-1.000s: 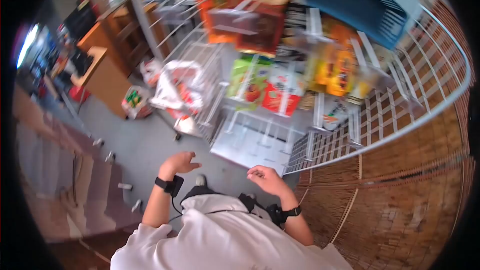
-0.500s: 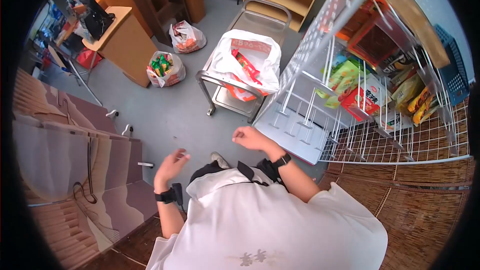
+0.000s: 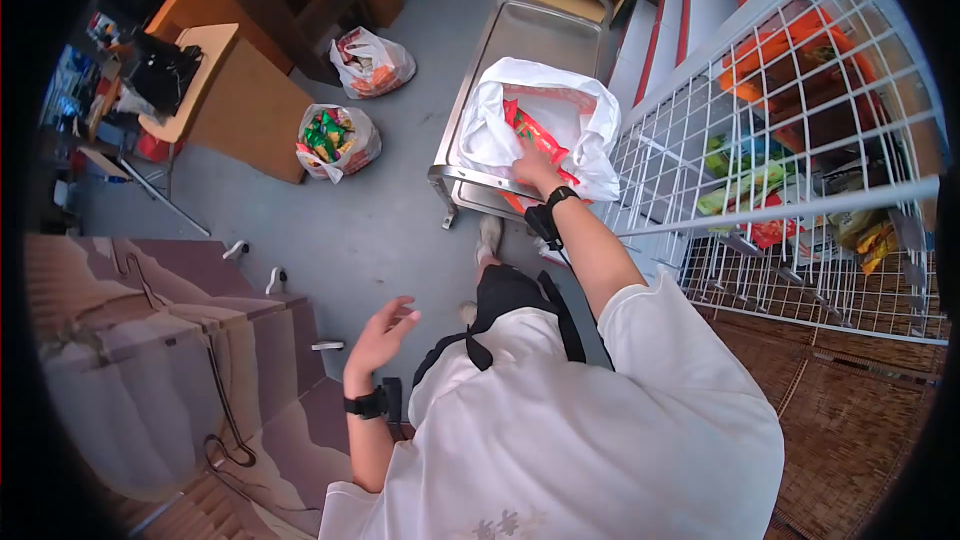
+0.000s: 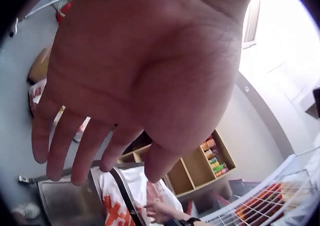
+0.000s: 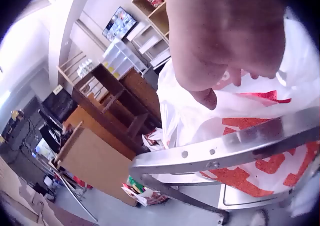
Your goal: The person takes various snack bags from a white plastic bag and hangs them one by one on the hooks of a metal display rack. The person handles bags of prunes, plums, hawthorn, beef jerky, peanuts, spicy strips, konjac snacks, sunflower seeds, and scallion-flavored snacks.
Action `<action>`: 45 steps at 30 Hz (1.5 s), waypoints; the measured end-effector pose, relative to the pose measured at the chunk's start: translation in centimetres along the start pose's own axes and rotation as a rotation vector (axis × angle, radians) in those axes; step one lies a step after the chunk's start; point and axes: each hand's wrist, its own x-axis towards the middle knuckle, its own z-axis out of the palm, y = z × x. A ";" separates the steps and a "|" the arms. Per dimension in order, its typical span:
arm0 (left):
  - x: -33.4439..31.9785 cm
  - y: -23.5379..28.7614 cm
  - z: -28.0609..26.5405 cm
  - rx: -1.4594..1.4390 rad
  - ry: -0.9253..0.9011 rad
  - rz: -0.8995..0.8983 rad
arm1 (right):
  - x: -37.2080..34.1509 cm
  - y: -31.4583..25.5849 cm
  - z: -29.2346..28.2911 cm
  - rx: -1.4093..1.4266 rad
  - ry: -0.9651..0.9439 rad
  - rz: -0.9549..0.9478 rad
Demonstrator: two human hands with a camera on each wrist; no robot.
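Observation:
My right hand reaches over the near edge of a white plastic bag, its fingers close to a red packet inside. In the right wrist view, the right hand hangs above the bag with its thumb apart from the fingers; part of the red packet shows beyond. No grip on it is visible. My left hand is held in the air, holding nothing; the left wrist view shows the left hand with fingers spread and palm bare.
The bag rests on a metal cart. A white wire rack with snack packets stands at the right. Two filled bags sit on the floor near a wooden desk. Patterned panels stand at the left.
The right hand has moved forward from in front of my body to over the bag. The view has swung from the rack toward the cart. The left hand stays raised and empty.

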 end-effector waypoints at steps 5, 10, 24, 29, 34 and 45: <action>9.9 6.5 0.8 -0.094 -0.059 0.121 | -0.9 -3.9 3.6 -0.090 -0.287 -0.066; 24.4 11.3 2.7 0.198 0.003 0.277 | -0.6 -3.7 2.8 0.050 -0.473 -0.055; 37.1 17.4 0.0 0.415 -0.024 0.348 | 11.8 8.5 -1.7 0.031 -0.401 0.198; 35.1 22.1 -1.7 0.248 -0.105 0.403 | 12.2 9.1 -1.5 0.144 -0.329 0.319; 36.4 22.3 -4.4 0.330 -0.037 0.615 | 12.2 6.8 -7.0 0.029 0.850 -0.247; 32.9 21.0 -5.7 0.370 -0.266 0.628 | -4.0 -5.8 -11.2 1.098 0.460 0.221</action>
